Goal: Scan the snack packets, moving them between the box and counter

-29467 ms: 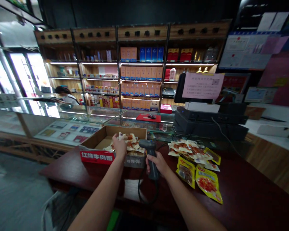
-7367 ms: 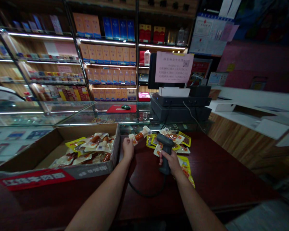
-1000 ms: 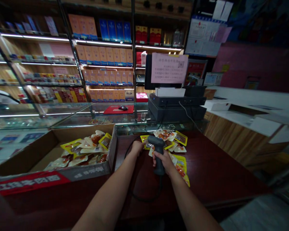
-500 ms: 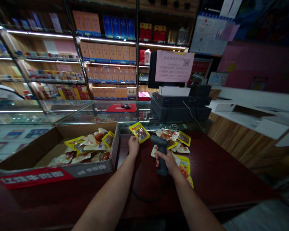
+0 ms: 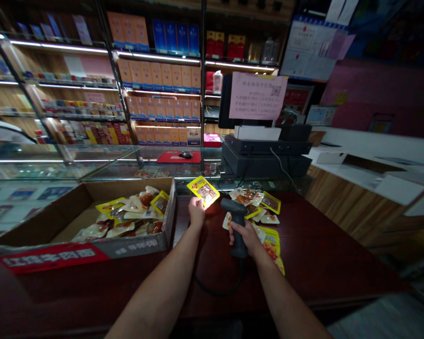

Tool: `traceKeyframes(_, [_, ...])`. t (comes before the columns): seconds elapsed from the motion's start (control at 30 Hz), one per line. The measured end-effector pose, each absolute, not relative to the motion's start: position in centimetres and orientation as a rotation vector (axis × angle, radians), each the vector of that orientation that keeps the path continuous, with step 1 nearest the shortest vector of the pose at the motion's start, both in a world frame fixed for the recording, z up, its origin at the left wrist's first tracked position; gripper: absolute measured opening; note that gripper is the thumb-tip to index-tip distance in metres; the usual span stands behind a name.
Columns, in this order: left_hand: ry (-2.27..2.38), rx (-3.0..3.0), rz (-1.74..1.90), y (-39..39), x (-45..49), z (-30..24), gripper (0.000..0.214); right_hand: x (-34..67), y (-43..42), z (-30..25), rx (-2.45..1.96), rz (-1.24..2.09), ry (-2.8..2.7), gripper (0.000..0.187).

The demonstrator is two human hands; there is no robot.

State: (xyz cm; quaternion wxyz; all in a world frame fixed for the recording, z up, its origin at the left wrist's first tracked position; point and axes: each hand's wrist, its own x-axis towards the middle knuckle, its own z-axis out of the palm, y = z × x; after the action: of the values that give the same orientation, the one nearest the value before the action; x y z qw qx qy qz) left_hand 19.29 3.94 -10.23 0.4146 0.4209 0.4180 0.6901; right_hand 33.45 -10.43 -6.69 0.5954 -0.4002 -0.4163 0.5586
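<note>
My left hand (image 5: 197, 212) pinches the lower corner of a yellow snack packet (image 5: 203, 191) with a clear window, tilted above the counter and brightly lit. My right hand (image 5: 245, 235) is wrapped round the grip of a dark barcode scanner (image 5: 238, 221), whose head points left toward the packet. From the scanner's base a black cable (image 5: 221, 294) loops across the tabletop. Just beyond and right of the scanner lies a pile of snack packets (image 5: 249, 197), and a larger yellow packet (image 5: 273, 247) lies partly behind my right wrist.
An open cardboard box (image 5: 137, 249) with several snack packets (image 5: 127, 214) stands at left on the dark red table (image 5: 321, 245). Behind are a glass counter (image 5: 109, 169), a mouse (image 5: 185, 154) on a red mat, and a monitor (image 5: 225, 101) with a paper notice. A person (image 5: 7, 132) is at far left.
The packet in my left hand is now lit by a bright light and slightly shifted to the left. My right hand and the scanner keep almost the same position.
</note>
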Motion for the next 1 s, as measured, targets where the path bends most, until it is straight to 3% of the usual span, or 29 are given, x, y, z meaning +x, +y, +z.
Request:
traceKeyframes(0.4, [1.146,1.104,1.776,3.5,19.2,-9.6,0.01,33.4,-10.4,-6.7,-0.94,1.281,-0.976,0.029])
traceKeyframes(0.63, [1.191,1.175,1.811,2.6,18.7,-6.6,0.009,32.9,-10.3,-6.4,-0.906,1.292,-0.987,0.039])
traceKeyframes(1.0, [1.377,1.363,1.62,0.7,4.0,1.8,0.011,26.0,-8.9,-1.1,-0.804,1.419,-1.158,0.038])
